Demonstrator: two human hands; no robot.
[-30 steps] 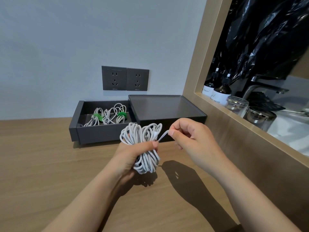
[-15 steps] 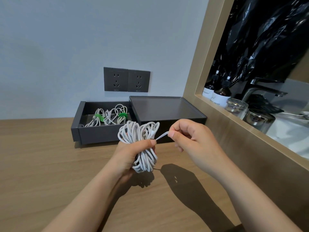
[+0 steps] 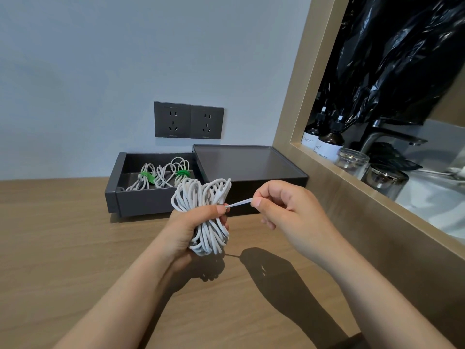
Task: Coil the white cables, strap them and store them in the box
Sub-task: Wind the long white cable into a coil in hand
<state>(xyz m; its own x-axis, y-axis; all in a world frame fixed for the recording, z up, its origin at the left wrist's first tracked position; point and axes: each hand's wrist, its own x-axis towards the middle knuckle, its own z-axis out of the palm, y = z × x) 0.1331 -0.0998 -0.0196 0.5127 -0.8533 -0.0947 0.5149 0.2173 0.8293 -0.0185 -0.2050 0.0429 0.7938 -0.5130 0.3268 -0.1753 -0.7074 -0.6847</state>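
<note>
My left hand [image 3: 187, 229] squeezes the waist of a bundle of coiled white cable [image 3: 201, 197], held above the wooden counter. Loops fan out above and below the fist. My right hand [image 3: 284, 210] pinches a short white strip [image 3: 239, 203] that runs from the bundle's waist out to the right; I cannot tell whether it is the cable's end or a strap. Behind the bundle stands an open dark grey box [image 3: 141, 202]. Inside it lie coiled white cables tied with green straps [image 3: 147, 176].
The box's flat dark lid [image 3: 241, 159] sits to the right of the box. Two dark wall sockets [image 3: 188, 120] are above. At right, a wood-framed recess [image 3: 327, 170] holds soap bottles, glass jars, a tap and black plastic sheeting.
Both hands hold their grips. The bundle and my right hand have sunk slightly and the strip now lies more level.
</note>
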